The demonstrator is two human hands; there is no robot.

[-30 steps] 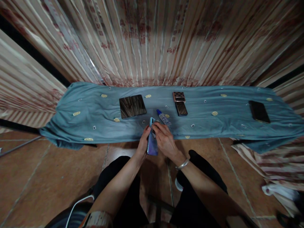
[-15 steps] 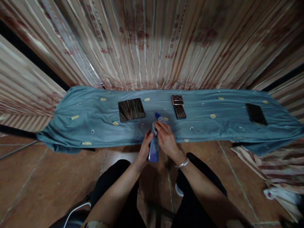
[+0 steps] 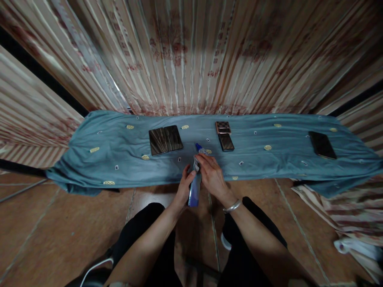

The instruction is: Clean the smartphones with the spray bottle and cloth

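Note:
A shiny blue-purple smartphone (image 3: 194,194) is gripped along its left edge by my left hand (image 3: 182,190), tilted above the gap between my knees. My right hand (image 3: 213,176) is closed at the phone's upper end, pinching a small greyish cloth (image 3: 196,164) against it. Just beyond my right fingers lies a clear bottle with a blue cap (image 3: 198,146), its body partly hidden by that hand. Farther off to the left, an unfolded dark folding phone (image 3: 165,140) rests on the blue cloth cover (image 3: 131,147).
Right of the bottle lies an opened flip phone (image 3: 226,142) with a checkered upper half. A black phone or tablet (image 3: 322,144) is at the far right. Striped curtains (image 3: 191,59) hang behind the covered bench. Below are a tiled floor (image 3: 36,223) and a white cable (image 3: 94,266).
The phone has turned slightly, showing a narrower face. My right hand has shifted a little along its upper end with the cloth. The objects on the cover stay put.

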